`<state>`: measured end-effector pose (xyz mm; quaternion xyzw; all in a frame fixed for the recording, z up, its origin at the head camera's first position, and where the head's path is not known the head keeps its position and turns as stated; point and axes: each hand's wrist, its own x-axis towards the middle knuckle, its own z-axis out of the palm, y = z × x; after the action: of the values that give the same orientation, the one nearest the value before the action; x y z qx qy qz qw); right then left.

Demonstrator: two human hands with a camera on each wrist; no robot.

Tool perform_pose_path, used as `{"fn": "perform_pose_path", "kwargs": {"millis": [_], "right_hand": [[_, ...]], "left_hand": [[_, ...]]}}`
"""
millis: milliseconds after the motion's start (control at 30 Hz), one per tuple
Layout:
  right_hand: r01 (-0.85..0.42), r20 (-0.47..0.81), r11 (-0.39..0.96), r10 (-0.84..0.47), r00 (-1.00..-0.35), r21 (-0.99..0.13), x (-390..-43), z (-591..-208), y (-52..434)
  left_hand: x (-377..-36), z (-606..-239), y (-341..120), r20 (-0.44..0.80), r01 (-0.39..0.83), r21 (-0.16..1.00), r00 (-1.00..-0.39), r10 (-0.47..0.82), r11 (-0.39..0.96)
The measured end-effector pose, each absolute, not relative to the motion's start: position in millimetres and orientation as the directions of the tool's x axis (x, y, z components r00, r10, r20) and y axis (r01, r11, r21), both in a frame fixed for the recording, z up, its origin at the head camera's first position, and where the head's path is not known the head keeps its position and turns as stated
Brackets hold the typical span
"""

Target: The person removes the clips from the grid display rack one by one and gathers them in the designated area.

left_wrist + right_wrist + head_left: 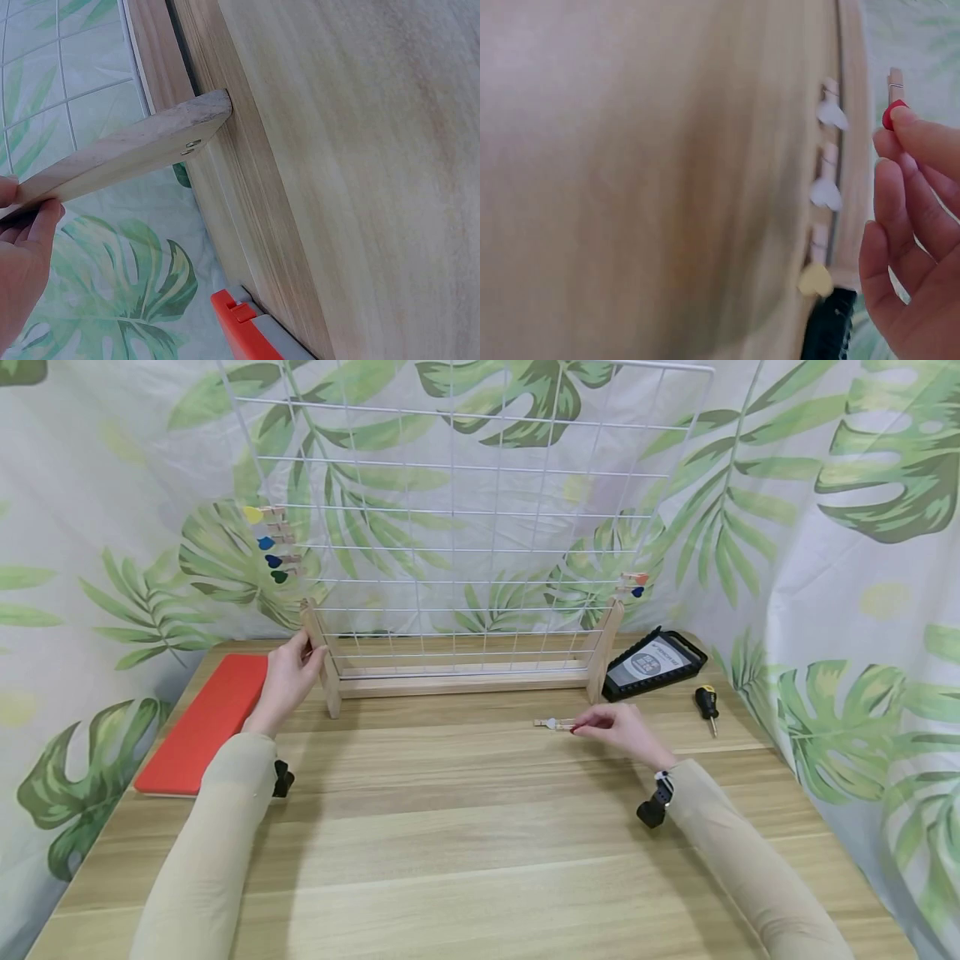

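We see the left hand point(288, 677) gripping the rack's point(465, 681) left post on the table point(480, 827); the right hand point(622, 731) pinches a red peg point(893, 105) near the rack's right foot.

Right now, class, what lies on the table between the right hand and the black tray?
Only bare table, seen in the head view. The right hand pinches a peg; the black tray lies behind it.

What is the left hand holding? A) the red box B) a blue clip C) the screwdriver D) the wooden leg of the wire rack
D: the left hand grips the wooden leg of the wire rack; the red box lies beside it, untouched.
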<state>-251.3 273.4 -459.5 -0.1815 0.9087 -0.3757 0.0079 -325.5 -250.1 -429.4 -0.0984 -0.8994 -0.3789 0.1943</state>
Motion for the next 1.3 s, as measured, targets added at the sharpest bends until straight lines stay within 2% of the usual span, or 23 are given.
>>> {"fn": "perform_pose_path", "kwargs": {"millis": [233,500,1100,1300], "right_hand": [[-0.364,0.078,0.686,-0.410,-0.909,-0.630,-253.5,-475.2,258.1],[-0.415,0.088,0.715,-0.447,-0.890,-0.562,-258.0,-479.3,248.4],[-0.384,0.025,0.734,-0.449,-0.893,-0.560,-258.8,-474.4,242.8],[-0.419,0.080,0.718,-0.455,-0.887,-0.556,-258.7,-472.4,249.0]], "left_hand": [[-325.3,-429.2,-250.2,0.403,0.314,0.661,-0.915,0.030,0.681],[-325.3,-429.0,-250.1,0.402,0.316,0.668,-0.915,0.031,0.673],[-324.3,-427.6,-249.7,0.418,0.327,0.669,-0.908,0.026,0.668],[-324.7,-428.3,-250.5,0.414,0.320,0.662,-0.910,0.026,0.678]]}}
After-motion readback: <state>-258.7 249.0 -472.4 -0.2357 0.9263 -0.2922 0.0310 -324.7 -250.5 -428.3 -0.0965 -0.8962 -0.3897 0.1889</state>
